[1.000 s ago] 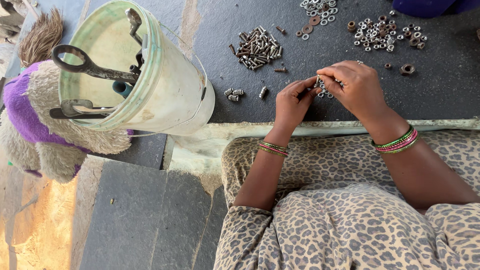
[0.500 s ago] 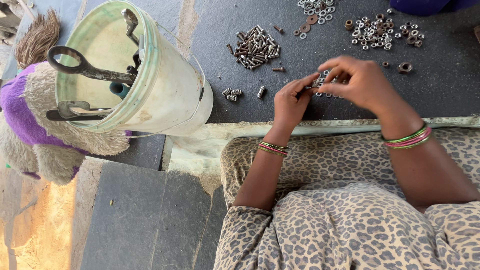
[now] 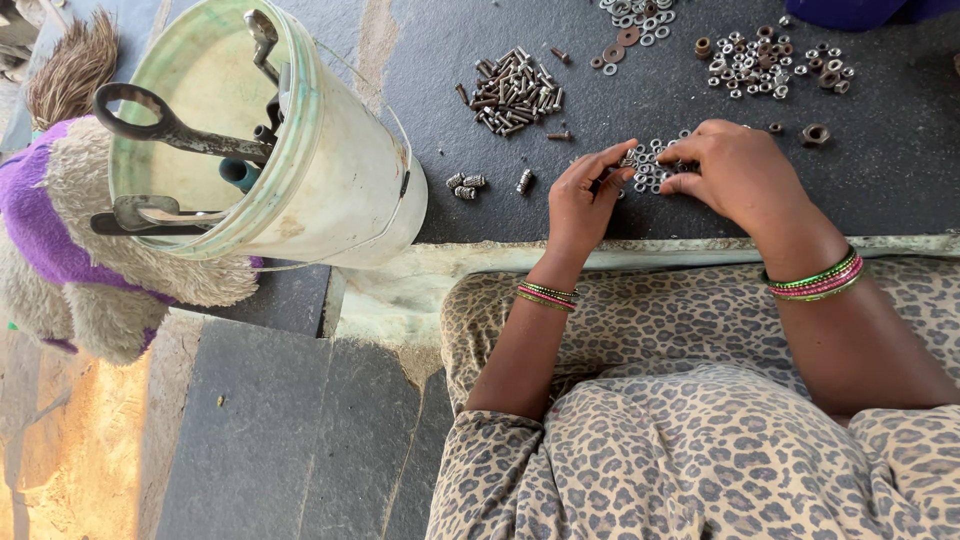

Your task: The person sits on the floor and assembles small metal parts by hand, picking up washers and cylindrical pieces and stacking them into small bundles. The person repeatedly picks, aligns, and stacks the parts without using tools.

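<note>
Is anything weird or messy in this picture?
A fluffy purple-and-cream stuffed toy lies beside the white bucket of metal tools, odd among hardware. The rest looks sorted: bolts, nuts and washers in separate piles, both hands at a small pile.

Single head-worn view, looking steeply down, close range. Lap fills lower right of frame, dark stone slab (image 3: 880, 160) upper half, white bucket (image 3: 330, 190) upper left.
</note>
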